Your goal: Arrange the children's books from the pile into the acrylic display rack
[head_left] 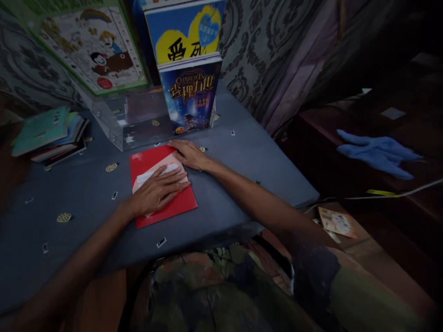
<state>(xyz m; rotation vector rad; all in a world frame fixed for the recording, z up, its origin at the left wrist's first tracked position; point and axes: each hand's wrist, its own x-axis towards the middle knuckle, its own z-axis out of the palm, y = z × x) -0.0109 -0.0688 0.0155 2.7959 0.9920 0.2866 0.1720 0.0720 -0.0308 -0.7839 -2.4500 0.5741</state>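
Observation:
A thin red book [180, 202] with a pale pink diagonal band and a white label lies flat on the table, near its front edge. My left hand [159, 190] rests palm down across the middle of the cover, its fingers stretched out over the pink band. At the book's far right corner lies my right hand [188, 154], fingers extended and touching the cover's edge. Neither hand grips anything. Part of the label and band is hidden under my left hand.
Behind the red book, a clear acrylic stand [117, 133] holds upright books, including a dark blue one [190, 99] and a green-framed picture book [100, 50]. A stack of books [51, 133] lies at left. Blue gloves [379, 152] lie on a dark surface at right.

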